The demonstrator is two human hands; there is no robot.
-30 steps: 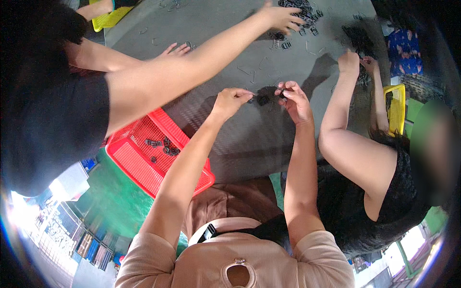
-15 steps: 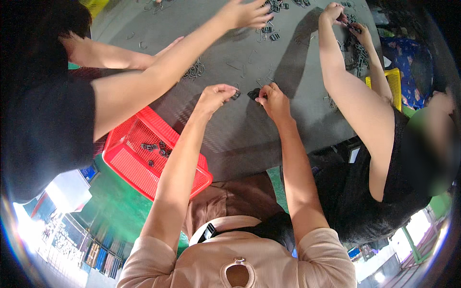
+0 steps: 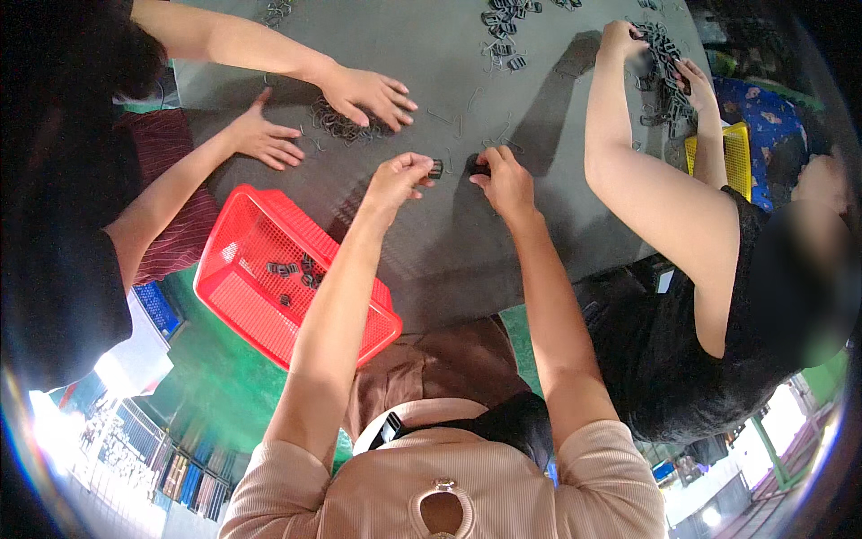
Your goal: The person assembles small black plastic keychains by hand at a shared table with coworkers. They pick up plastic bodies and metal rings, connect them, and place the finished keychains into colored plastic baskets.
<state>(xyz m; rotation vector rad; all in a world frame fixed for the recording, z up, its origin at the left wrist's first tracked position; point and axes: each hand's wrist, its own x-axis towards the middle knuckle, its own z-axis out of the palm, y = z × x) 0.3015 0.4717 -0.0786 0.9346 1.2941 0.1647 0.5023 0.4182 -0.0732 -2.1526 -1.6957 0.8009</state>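
Note:
Over the dark table (image 3: pixel 431 269), my left hand (image 3: pixel 397 184) pinches a small black plastic buckle (image 3: pixel 436 169) between thumb and fingertips. To its right, my right hand (image 3: pixel 505 182) is closed with fingers bent downward, on a dark piece (image 3: pixel 477 165) that looks like another black buckle; the fingers partly cover it. A few loose bent wire hooks (image 3: pixel 460 126) lie on the table just beyond both hands. Below my left forearm, a red plastic basket (image 3: pixel 260 328) holds several black buckles (image 3: pixel 285 269).
At left, a co-worker's hands (image 3: pixel 368 97) spread near a heap of wire hooks (image 3: pixel 337 121). More black buckles (image 3: pixel 503 27) lie at the far side. At right, another co-worker's hands (image 3: pixel 621 38) work at a buckle pile (image 3: pixel 663 67), near a yellow basket (image 3: pixel 736 148).
The left co-worker's arm has swung back from the far buckles to the wire heap. My right hand has shifted slightly left; the buckle in my left hand now shows more clearly.

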